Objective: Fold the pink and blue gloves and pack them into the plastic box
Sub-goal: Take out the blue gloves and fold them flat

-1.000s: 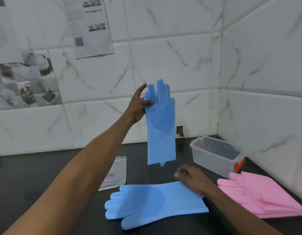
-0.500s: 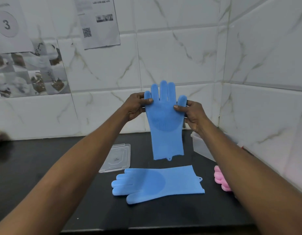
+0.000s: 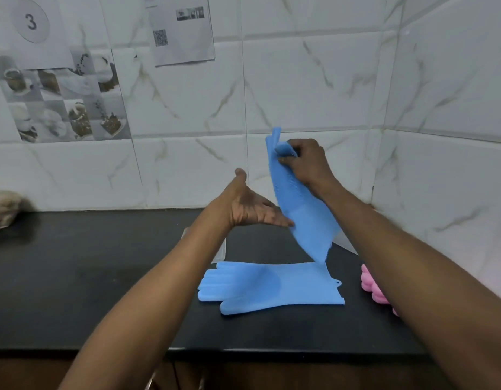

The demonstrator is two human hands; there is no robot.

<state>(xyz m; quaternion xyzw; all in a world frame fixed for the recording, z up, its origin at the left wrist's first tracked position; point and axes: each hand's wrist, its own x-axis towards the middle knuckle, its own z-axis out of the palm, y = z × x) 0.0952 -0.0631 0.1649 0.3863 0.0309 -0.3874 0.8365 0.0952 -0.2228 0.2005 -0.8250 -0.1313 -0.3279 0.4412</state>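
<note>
Pinching a blue glove (image 3: 303, 209), right hand (image 3: 305, 161); left hand (image 3: 250, 205) spread.

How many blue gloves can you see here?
2. One blue glove hangs in the air, gripped near its top by the right hand. The other blue glove lies flat on the black counter. None seems hidden.

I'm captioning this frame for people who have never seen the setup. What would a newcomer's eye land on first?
First, the blue glove held up mid-frame, gripped near its fingers by the right hand, with the open left hand at its side. Below it, a second blue glove lies flat on the black counter, fingers pointing left. Pink gloves peek out at the right, mostly hidden by the right arm.
</note>
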